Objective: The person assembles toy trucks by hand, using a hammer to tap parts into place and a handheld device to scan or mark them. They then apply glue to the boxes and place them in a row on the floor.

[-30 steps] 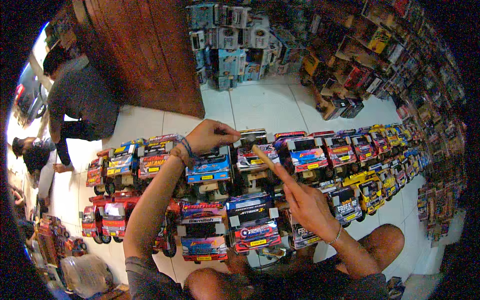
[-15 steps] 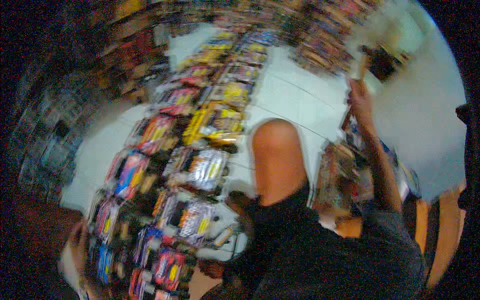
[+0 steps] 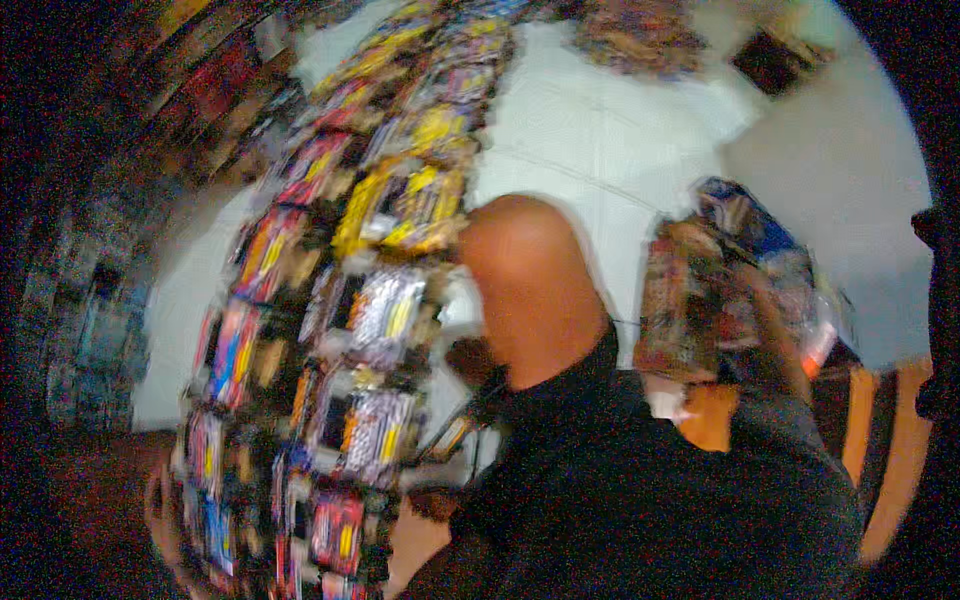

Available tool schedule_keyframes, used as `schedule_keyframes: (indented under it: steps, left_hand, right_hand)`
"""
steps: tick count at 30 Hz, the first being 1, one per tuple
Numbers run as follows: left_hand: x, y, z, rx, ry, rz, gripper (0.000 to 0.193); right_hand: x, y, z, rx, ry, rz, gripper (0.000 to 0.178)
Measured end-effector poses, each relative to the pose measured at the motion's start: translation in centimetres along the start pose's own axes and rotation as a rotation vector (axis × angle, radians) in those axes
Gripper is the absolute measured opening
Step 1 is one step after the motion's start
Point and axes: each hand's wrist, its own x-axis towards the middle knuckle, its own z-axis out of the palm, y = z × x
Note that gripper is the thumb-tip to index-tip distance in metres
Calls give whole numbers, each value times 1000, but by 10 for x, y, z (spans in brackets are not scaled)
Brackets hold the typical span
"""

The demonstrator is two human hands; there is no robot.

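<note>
Everything is smeared by motion. My left hand is at the lower left, beside the outer edge of two long rows of small colourful packs. Its fingers look bent, but I cannot make out whether they grip anything. On the right, my right forearm reaches up to a pile of mixed packages. My right hand blurs into the top of that pile, its fingers indistinct. The packs in the rows are yellow, red, blue and silver, set close together with dark gaps between.
My bare knee rises between the rows and the pile. Pale floor tiles lie beyond it. More blurred goods stand at the far side, near a dark box-like shape. Orange-brown strips show at right.
My right hand, earlier raised out over the floor beyond the pile, has come down and back onto it. The view has shifted, so the rows and knee sit higher and further left.
</note>
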Motion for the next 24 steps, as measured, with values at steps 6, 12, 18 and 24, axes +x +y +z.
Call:
schedule_keyframes:
  steps: [6, 12, 18, 24]
  left_hand:
    - [3, 14, 8, 145, 86, 441, 26]
    - [-150, 108, 54, 142, -94, 283, 21]
    - [-199, 152, 203, -34, -656, 391, 24]
    - [-205, 191, 395, -159, -756, 472, 27]
  right_hand:
    - [6, -13, -49, 93, 25, -37, 37]
    - [15, -140, -154, 495, 223, -446, 33]
    - [-135, -372, -285, 541, 566, -1065, 34]
    - [-251, -471, -294, 354, 314, -1860, 21]
